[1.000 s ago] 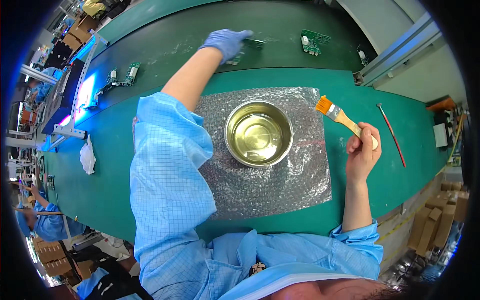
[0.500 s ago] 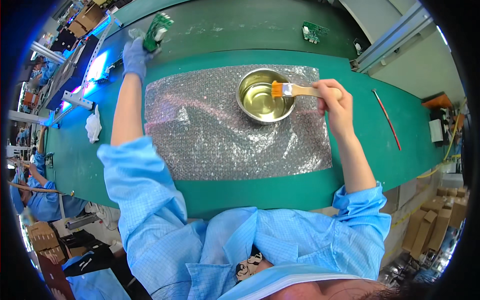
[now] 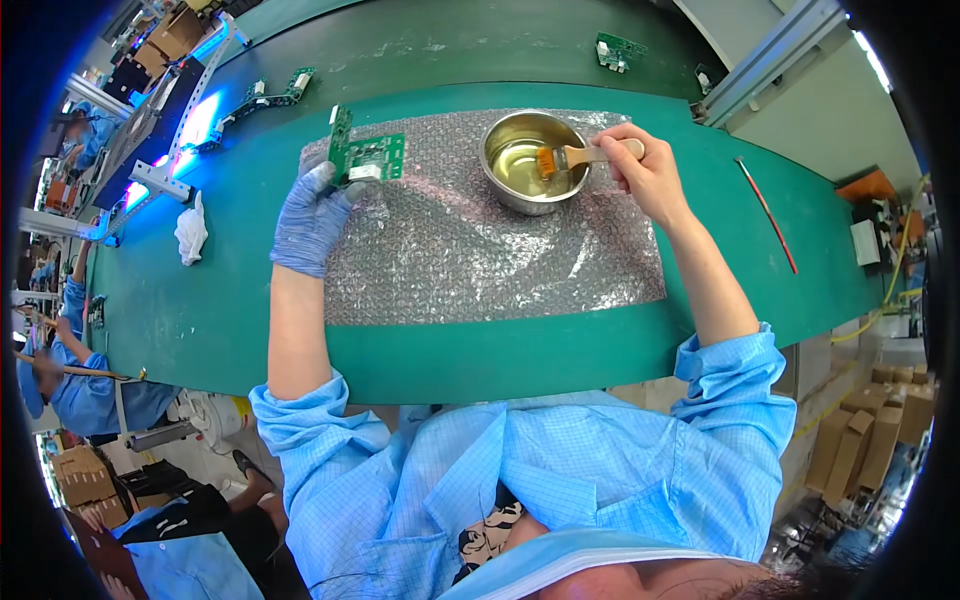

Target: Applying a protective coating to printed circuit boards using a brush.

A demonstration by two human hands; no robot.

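Observation:
My left hand [image 3: 308,222], in a thin blue-purple glove, grips a green circuit board [image 3: 375,152] by its near left edge, above the left part of the bubble wrap. A white component sits on the board. My bare right hand [image 3: 645,172] is closed round the wooden handle of a flat brush [image 3: 590,154]. The brush's orange bristles point left and down into a round metal bowl [image 3: 540,204] that holds a clear yellowish liquid. The bowl stands on the sheet of bubble wrap [image 3: 480,270].
Farther circuit boards lie on the dark strip at the back, one at the left [image 3: 285,90], another at the right [image 3: 618,52]. A white crumpled cloth [image 3: 191,230] is at the left, a red thin stick [image 3: 768,215] at the right. People in blue work at the far left.
My left hand has brought the circuit board from the back left to above the bubble wrap. The brush has shifted slightly, its bristles now lower in the bowl.

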